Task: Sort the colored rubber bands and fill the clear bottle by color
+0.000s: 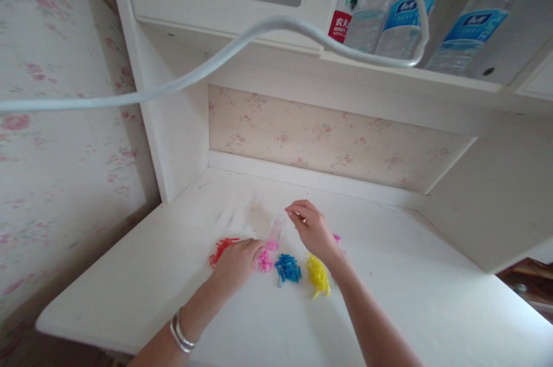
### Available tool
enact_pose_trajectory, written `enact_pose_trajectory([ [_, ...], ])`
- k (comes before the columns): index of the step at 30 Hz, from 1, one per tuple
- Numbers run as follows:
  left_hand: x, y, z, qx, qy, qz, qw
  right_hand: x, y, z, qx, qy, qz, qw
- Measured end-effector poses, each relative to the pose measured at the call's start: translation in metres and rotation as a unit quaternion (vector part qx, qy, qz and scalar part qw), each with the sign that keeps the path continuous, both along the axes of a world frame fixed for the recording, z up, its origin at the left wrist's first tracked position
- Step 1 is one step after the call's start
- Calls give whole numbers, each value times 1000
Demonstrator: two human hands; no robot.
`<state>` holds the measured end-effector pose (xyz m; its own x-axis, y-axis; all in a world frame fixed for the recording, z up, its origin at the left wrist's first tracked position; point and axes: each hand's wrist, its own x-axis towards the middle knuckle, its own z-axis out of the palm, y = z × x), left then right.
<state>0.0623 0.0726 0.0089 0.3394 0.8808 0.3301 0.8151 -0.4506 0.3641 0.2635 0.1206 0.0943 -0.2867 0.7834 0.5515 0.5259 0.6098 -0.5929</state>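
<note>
– On the white tabletop (410, 298), how far along do things look from your end?

– From my feed, four heaps of tiny plastic bits lie in a row near the front edge: a red heap (221, 249), a pink heap (264, 263), a blue heap (287, 269) and a yellow heap (318, 276), each colour kept to itself. A small clear plastic tube (277, 224) stands tilted just behind the pink heap, and its lower part shows pink. So I judge that some pink is already inside and the pink heap beside it is what's left of that colour. Red, blue and yellow all lie outside, and I see none of them in the tube. A few more pink bits (337, 237) peek out behind the right hand (314, 231).

– And the hands?

– The left hand (237, 263) rests knuckles-up between the red and pink heaps, its fingers (258, 247) curled with the tips at the foot of the tube. They seem to touch it, but the picture is too soft for me to tell whether they actually grip it. The right hand hovers just right of the tube's mouth, thumb and forefinger (294, 215) pressed together, with nothing I can make out between them.

– So where is the tube relative to the fingers?

– Between the two hands. Its foot is at the left fingertips and its mouth is just beside the pinched right ones, not quite touching.
</note>
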Motion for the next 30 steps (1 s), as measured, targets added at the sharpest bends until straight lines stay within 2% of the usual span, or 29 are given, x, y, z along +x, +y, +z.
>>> enact_pose_trajectory([
  [3, -1, 0, 1, 9, 9, 15, 1000, -3, 4, -1, 8, -32, 11, 999],
  [6, -2, 0, 5, 10, 9, 45, 999, -5, 5, -2, -17, -51, 19, 998],
  [11, -3, 0, 13, 16, -31, 79, 996, -10, 7, -4, -27, -56, 7, 998],
  [18, -3, 0, 13, 15, -58, 73, 996, -11, 5, -5, -47, -64, -7, 997],
  [22, -4, -1, 16, 19, -77, 79, 994, -11, -12, -5, -17, -7, -43, 999],
  [25, -5, -1, 19, 30, -134, 76, 988, -12, -35, -21, -31, 4, -70, 997],
  [28, -5, 0, 21, 44, -199, 61, 977, -14, -58, -50, -45, -54, -76, 995],
  [30, -6, 2, 22, 54, -229, 58, 970, -16, -70, -67, -7, -111, -96, 989],
])
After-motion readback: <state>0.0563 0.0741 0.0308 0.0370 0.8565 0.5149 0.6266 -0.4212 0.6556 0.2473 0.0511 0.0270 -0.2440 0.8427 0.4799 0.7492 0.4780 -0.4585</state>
